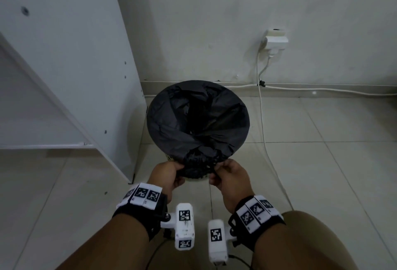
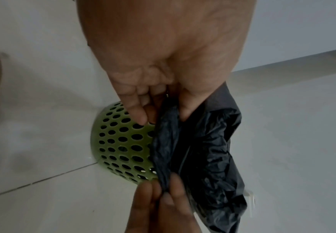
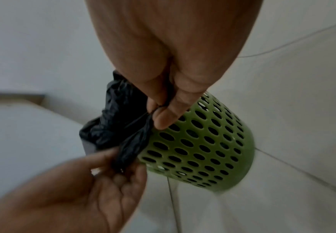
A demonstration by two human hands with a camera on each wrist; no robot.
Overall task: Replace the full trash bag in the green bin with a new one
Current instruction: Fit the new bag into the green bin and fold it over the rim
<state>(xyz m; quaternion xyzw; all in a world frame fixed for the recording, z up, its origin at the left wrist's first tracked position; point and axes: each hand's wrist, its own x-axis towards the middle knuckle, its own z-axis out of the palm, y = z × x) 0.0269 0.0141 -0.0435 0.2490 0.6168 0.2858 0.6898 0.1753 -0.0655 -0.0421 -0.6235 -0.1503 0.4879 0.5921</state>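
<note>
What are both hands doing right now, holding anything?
Left hand: pinching the gathered edge of the black trash bag at the near rim of the green bin.
Right hand: pinching the same bunched edge.

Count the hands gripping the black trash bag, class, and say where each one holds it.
2. The left hand pinches the gathered edge of the black trash bag at the near rim of the green bin; the right hand pinches it just alongside.

One green perforated bin (image 3: 198,141), one black trash bag (image 1: 197,119), two hands, two wrist cameras, one wall socket (image 1: 276,40), one white cabinet (image 1: 64,54).
</note>
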